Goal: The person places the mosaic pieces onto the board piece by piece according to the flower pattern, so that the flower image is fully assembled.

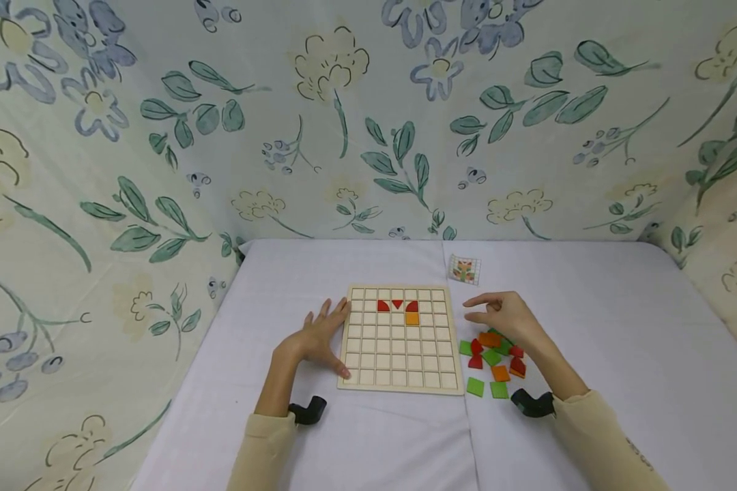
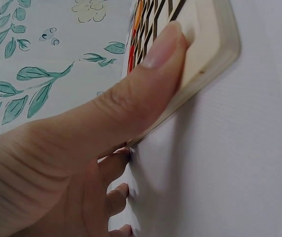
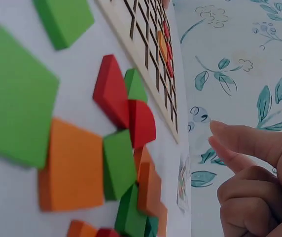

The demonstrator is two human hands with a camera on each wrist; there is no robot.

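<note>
A wooden grid board point(image 1: 399, 378) lies flat on the table. In its second row from the back sit a red rounded piece point(image 1: 383, 306), a red triangle point(image 1: 397, 304) and another red rounded piece point(image 1: 412, 307). Just in front of the latter is an orange square point(image 1: 412, 318). My left hand point(image 1: 313, 341) spreads along the board's left side, its thumb point(image 2: 163, 47) resting on the near corner. Beyond the loose pieces, my right hand point(image 1: 510, 317) hovers right of the board. Its thumb and index finger extend with a gap between them, the other fingers curled, holding nothing.
Loose green, orange and red pieces point(image 1: 500, 373) are scattered, some overlapping, right of the board. A small printed card point(image 1: 465, 270) with a coloured pattern lies behind the board's right corner. A white cloth point(image 1: 620, 327) covers the table, and a floral curtain point(image 1: 344, 136) hangs behind.
</note>
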